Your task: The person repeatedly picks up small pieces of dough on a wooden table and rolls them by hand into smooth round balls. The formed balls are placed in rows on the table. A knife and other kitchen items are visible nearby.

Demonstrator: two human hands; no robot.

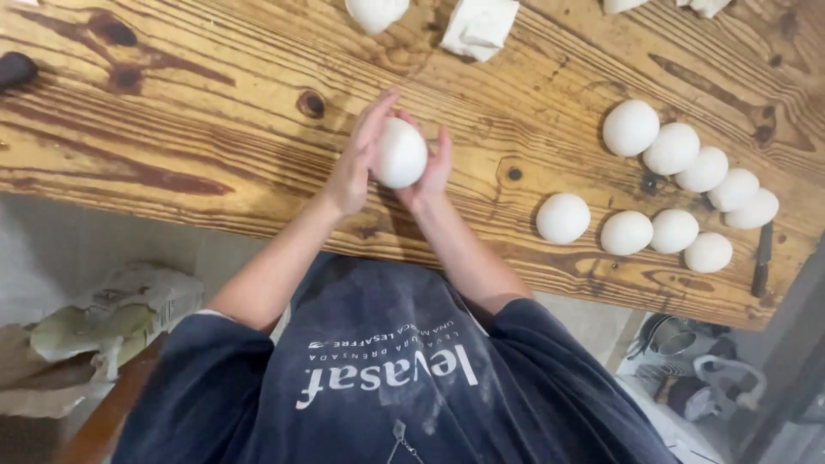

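Observation:
A smooth white dough ball [400, 153] is held just above the wooden table [215, 129], cupped between both my hands. My left hand [354, 163] presses against its left side with the fingers stretched upward. My right hand [432, 174] cradles its right side and underside. Several finished round dough balls [672, 185] lie in two rows on the table to the right, the nearest one [563, 217] a short way from my right forearm.
Rough cut pieces of dough [479, 26] lie at the table's far edge, with another lump [375, 10] beside them. A dark-handled knife [761, 258] lies at the right end. A crumpled paper bag [112, 318] sits lower left, below the table edge.

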